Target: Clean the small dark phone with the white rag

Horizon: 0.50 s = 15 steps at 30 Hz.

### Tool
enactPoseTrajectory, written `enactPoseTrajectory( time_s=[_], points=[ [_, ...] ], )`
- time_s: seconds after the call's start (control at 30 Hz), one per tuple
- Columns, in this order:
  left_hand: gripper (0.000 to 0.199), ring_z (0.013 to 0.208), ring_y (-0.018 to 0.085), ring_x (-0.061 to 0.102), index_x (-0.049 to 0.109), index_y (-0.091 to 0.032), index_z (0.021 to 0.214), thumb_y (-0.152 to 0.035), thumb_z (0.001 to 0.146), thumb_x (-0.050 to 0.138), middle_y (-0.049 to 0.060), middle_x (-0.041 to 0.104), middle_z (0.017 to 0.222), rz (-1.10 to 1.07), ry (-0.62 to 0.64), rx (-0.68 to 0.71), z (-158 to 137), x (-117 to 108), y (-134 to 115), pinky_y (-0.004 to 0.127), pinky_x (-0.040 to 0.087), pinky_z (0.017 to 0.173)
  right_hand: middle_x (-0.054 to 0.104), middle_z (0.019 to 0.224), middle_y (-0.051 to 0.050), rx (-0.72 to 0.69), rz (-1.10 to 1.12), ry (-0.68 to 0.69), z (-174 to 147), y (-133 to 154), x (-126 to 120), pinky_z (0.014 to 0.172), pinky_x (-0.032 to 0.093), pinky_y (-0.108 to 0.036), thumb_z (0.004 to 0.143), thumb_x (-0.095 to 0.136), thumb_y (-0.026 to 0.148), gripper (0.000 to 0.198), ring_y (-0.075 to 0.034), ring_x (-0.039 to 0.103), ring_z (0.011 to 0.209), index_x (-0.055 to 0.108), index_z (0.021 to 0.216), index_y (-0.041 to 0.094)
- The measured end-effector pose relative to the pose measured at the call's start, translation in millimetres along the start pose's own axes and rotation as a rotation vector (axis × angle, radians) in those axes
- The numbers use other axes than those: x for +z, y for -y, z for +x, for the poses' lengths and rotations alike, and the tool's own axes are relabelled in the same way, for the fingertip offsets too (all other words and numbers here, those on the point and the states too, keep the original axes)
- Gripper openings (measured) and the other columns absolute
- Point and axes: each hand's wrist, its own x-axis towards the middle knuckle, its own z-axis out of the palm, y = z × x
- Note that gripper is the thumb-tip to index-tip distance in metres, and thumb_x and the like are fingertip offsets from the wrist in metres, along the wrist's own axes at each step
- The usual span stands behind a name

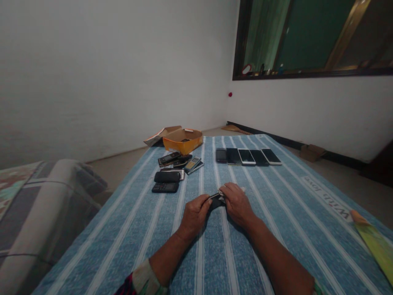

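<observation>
Both my hands meet above the striped blue cloth (pixel 192 241), around a thin dark slab (pixel 214 196) seen nearly edge-on, much like a phone. My left hand (pixel 195 215) pinches its left end between thumb and fingers. My right hand (pixel 236 203) is closed over the other end, its fingers curled on top. A dark, soft-looking piece, perhaps cloth (pixel 216 203), hangs under the slab between the hands. Something whitish shows at the right fingertips, too small to name. Beyond the hands, a row of several phones (pixel 246 156) lies side by side.
Left of the hands lie a black keypad phone (pixel 165 187), a black case (pixel 167 176) and a loose pile of phones (pixel 179 160). Behind them stands an open orange box (pixel 184 143). A yellow-green object (pixel 373 241) lies at the right edge. A covered piece of furniture (pixel 46 213) stands left.
</observation>
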Motion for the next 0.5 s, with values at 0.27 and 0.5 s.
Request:
enactPoseTrajectory(
  time_s=[0.27, 0.5],
  points=[
    [0.022, 0.07, 0.018, 0.068, 0.068, -0.019, 0.088, -0.03, 0.091, 0.048, 0.003, 0.07, 0.073, 0.004, -0.008, 0.015, 1.1, -0.9, 0.6, 0.024, 0.051, 0.061, 0.057, 0.091, -0.007, -0.001, -0.003, 0.004, -0.2, -0.9, 1.8, 0.078, 0.041, -0.032, 0.079, 0.041, 0.0, 0.032, -0.021, 0.049, 0.088, 0.061, 0.097, 0.018],
    [0.024, 0.071, 0.019, 0.068, 0.068, -0.017, 0.088, -0.031, 0.091, 0.048, 0.004, 0.071, 0.074, -0.001, -0.004, -0.016, -0.6, -1.6, -1.7, 0.025, 0.052, 0.062, 0.056, 0.09, -0.007, 0.0, -0.014, 0.021, 0.9, 0.1, 2.5, 0.079, 0.04, -0.032, 0.078, 0.041, -0.001, 0.032, -0.022, 0.048, 0.088, 0.06, 0.095, 0.018]
  ],
)
